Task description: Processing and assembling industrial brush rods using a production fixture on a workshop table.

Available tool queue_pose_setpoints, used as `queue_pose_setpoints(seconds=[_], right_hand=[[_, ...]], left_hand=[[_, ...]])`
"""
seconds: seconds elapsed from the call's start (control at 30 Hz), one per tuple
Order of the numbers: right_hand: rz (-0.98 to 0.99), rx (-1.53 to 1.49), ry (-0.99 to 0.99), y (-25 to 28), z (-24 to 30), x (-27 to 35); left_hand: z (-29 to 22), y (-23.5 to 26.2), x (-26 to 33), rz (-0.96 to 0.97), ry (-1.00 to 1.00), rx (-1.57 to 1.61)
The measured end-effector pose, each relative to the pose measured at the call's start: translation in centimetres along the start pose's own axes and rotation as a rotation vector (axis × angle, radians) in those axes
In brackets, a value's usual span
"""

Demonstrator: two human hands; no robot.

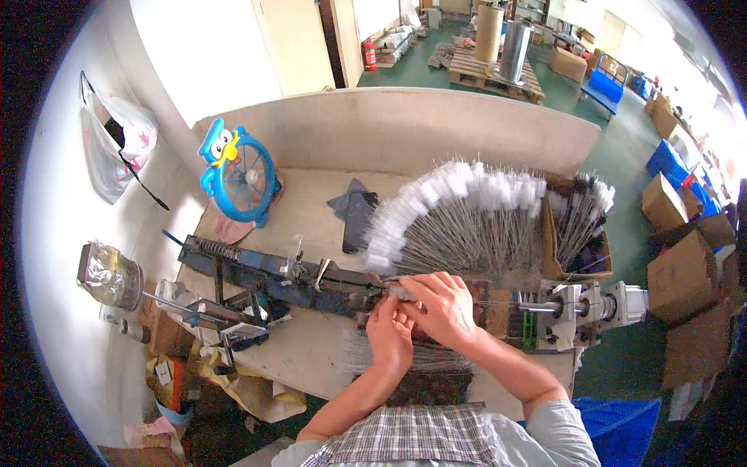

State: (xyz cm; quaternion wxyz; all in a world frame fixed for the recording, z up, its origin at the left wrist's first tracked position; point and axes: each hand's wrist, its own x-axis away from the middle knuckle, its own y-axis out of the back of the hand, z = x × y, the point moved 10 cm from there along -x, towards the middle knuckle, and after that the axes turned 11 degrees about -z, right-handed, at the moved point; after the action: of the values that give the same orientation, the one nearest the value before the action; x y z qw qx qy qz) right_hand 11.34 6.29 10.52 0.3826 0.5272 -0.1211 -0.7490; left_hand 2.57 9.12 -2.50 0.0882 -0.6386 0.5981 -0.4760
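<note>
My left hand [389, 332] and my right hand [441, 307] meet at the middle of a long dark metal machine bed [264, 272]. The fingers of both are bent and pressed close together. A small pale grey piece [400, 289] shows at the right fingertips; I cannot make out exactly what it is. Thin wires [498, 303] run from beside my right hand to a motor-driven spindle [537, 308] at the right end. Behind my hands lies a fanned pile of wire-stemmed brushes [467, 210] with white bristle heads. More thin wires [362, 354] lie just in front of my left hand.
A blue toy-shaped fan [247, 179] stands at the back left, near a dark flat phone-like object [359, 222]. A cardboard box [583, 253] of darker brushes is at the right. A low board [389, 128] closes the table's far side. Metal rods [179, 307] stick out at left.
</note>
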Motion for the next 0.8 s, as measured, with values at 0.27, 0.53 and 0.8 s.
queue_pose_setpoints(seconds=[0.27, 0.53, 0.8], right_hand=[[-0.023, 0.040, 0.056, 1.1, 0.2, 0.3], [-0.013, 0.038, 0.041, 2.3, 0.7, -0.6], [0.156, 0.172, 0.034, 1.2, -0.8, 1.6]], left_hand=[[0.3, 0.1, 0.1, -0.008, -0.018, -0.038], [0.4, -0.1, -0.4, 0.063, -0.009, -0.059], [-0.6, -0.1, 0.8, -0.021, 0.028, -0.087]])
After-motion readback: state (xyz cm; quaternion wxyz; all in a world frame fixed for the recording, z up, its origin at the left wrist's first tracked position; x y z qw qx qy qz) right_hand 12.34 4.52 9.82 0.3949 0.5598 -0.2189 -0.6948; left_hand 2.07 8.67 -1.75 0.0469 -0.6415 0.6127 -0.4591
